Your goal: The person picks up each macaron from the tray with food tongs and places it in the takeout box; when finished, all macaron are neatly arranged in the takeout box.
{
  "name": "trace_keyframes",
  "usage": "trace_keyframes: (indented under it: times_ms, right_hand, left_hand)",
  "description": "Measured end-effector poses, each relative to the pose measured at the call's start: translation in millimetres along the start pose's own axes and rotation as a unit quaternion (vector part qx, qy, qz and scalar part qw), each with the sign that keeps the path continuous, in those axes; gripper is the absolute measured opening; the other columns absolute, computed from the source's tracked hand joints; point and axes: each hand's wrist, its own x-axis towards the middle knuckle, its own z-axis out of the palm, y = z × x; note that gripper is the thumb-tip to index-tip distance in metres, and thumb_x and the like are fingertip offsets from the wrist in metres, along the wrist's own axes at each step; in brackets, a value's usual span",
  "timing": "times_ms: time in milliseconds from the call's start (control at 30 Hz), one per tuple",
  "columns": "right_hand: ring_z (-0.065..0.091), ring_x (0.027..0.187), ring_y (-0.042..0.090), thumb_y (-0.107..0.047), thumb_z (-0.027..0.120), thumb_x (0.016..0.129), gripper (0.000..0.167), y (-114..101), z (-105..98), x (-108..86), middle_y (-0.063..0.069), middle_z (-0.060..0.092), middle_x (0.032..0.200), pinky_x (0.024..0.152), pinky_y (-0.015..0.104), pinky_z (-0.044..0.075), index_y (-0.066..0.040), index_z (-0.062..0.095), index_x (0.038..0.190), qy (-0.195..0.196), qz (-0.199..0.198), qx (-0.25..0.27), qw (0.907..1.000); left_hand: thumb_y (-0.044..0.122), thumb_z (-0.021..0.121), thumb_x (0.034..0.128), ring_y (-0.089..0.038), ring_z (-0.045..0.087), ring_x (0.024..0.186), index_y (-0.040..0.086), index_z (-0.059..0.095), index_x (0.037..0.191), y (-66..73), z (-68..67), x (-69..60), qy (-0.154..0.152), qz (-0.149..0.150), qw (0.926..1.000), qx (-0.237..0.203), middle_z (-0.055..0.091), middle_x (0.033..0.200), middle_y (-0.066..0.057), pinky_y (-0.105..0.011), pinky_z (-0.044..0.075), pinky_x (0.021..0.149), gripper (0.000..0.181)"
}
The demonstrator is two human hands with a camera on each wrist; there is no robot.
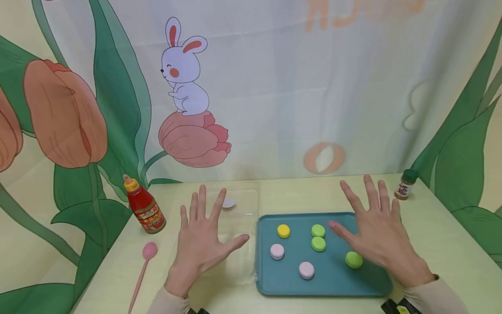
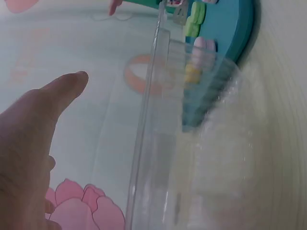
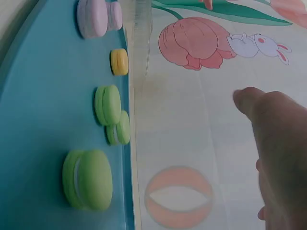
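Note:
My left hand hovers over a clear plastic box, fingers spread and thumb out, holding nothing. Above the right part of a blue tray, my right hand is likewise spread and holds nothing. On the tray lie a yellow macaron, two pale pink macarons and three green macarons, two of them side by side. The third green macaron is closest to the right hand. In the left wrist view the box's transparent wall stands between that hand's thumb and the tray.
A red sauce bottle with a yellow cap stands at the left, with a pink spoon in front of it. A small green-capped jar is at the back right. A pale oval shows at the box's far end. A printed curtain hangs behind.

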Motion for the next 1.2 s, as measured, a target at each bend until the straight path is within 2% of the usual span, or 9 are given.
trace_keyframes:
  times_ms: [67,167,267,367,533,667,767,1000,1200]
  right_hand:
    - [0.012,0.164,0.063,-0.073,0.068,0.100,0.106,8,-3,-2.3,0.030,0.005,0.183,0.111,0.092,0.030,-0.028,0.015,0.181,0.024,0.007,0.007,0.9997]
    - [0.028,0.155,0.065,-0.061,0.073,0.102,0.101,21,-6,-7.1,0.034,0.017,0.178,0.091,0.086,0.049,-0.021,0.022,0.179,0.057,0.028,0.056,0.9964]
    - [0.035,0.148,0.064,-0.050,0.075,0.104,0.096,35,-7,-13.4,0.036,0.024,0.172,0.081,0.083,0.051,-0.012,0.025,0.177,0.076,0.060,0.120,0.9880]
    - [0.036,0.145,0.064,-0.046,0.075,0.106,0.095,48,-5,-21.3,0.038,0.027,0.168,0.091,0.085,0.045,-0.007,0.025,0.176,0.078,0.099,0.158,0.9794]
    - [0.037,0.138,0.064,-0.049,0.075,0.105,0.097,65,3,-36.8,0.044,0.029,0.159,0.094,0.082,0.042,-0.002,0.026,0.175,0.056,0.148,0.156,0.9749]
    - [0.041,0.128,0.059,-0.048,0.078,0.103,0.100,74,12,-49.4,0.047,0.033,0.150,0.088,0.074,0.047,0.010,0.029,0.169,0.037,0.164,0.139,0.9760]
    - [0.040,0.126,0.061,-0.048,0.080,0.102,0.103,79,19,-57.2,0.049,0.034,0.144,0.088,0.075,0.048,0.016,0.029,0.165,0.017,0.175,0.131,0.9756]
    - [0.040,0.125,0.066,-0.046,0.083,0.101,0.102,89,31,-65.5,0.052,0.036,0.140,0.091,0.078,0.048,0.022,0.032,0.159,-0.034,0.181,0.123,0.9753]
    - [0.050,0.114,0.064,-0.034,0.081,0.102,0.091,101,35,-65.8,0.053,0.048,0.129,0.089,0.076,0.049,0.029,0.036,0.150,-0.040,0.179,0.106,0.9774]
  left_hand:
    - [0.093,0.063,0.0854,-0.048,0.013,0.171,0.035,0.016,0.180,-7.0,-3.4,-2.8,0.008,-0.005,0.9999,-0.005,0.002,0.187,-0.018,-0.075,0.011,0.134,0.121]
    - [0.090,0.065,0.0876,-0.048,0.024,0.168,0.029,0.026,0.179,-18.7,-8.1,-9.0,0.026,-0.018,0.9993,-0.019,0.015,0.185,-0.021,-0.073,0.019,0.134,0.116]
    - [0.087,0.067,0.0898,-0.047,0.029,0.165,0.026,0.032,0.177,-31.7,-12.2,-17.2,0.029,-0.041,0.9978,-0.042,0.022,0.183,-0.021,-0.074,0.025,0.131,0.112]
    - [0.086,0.067,0.0909,-0.049,0.031,0.163,0.026,0.032,0.177,-44.8,-14.8,-26.0,0.014,-0.072,0.9951,-0.066,0.023,0.183,-0.020,-0.078,0.031,0.126,0.111]
    - [0.087,0.068,0.0902,-0.049,0.031,0.163,0.026,0.027,0.178,-63.3,-14.5,-42.0,-0.036,-0.123,0.9863,-0.104,0.023,0.182,-0.020,-0.086,0.035,0.116,0.115]
    - [0.079,0.075,0.0917,-0.047,0.034,0.162,0.023,0.028,0.177,-75.7,-5.6,-56.8,-0.052,-0.134,0.9793,-0.143,0.028,0.180,-0.022,-0.081,0.038,0.119,0.113]
    - [0.066,0.083,0.0935,-0.047,0.040,0.159,0.019,0.029,0.176,-81.1,1.1,-66.5,-0.059,-0.136,0.9712,-0.186,0.034,0.178,-0.021,-0.077,0.044,0.118,0.109]
    - [0.050,0.089,0.0941,-0.045,0.031,0.166,0.016,0.018,0.179,-86.5,8.8,-81.3,-0.101,-0.174,0.9254,-0.321,0.035,0.179,-0.020,-0.067,0.032,0.131,0.116]
    - [0.048,0.094,0.0894,-0.040,0.026,0.170,0.019,0.016,0.179,-91.8,12.5,-83.9,-0.120,-0.186,0.9127,-0.343,0.035,0.180,-0.016,-0.063,0.026,0.135,0.122]
